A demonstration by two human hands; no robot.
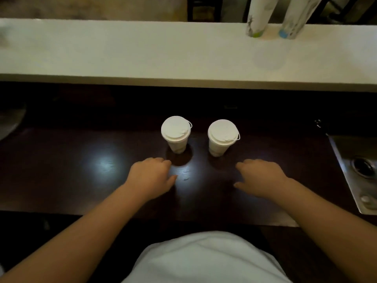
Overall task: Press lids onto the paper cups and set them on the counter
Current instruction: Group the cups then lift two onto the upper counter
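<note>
Two white paper cups stand upright side by side near the middle of the dark, glossy wooden table (81, 180), toward its far edge: the left white paper cup (177, 144) wears a white plastic lid (175, 126), and the right white paper cup (220, 146) wears a matching white plastic lid (223, 130). The cups are apart from each other and from both hands. The left hand (152, 176) hovers just before the left cup, its fingers loosely curled and holding nothing. The right hand (260, 176) lies before the right cup, fingers relaxed and spread, also holding nothing. Beyond the far edge runs a raised white ledge (142, 52) bearing two tall sleeves of stacked cups (257, 19). A steel sink (359, 166) sits at the right edge.
</note>
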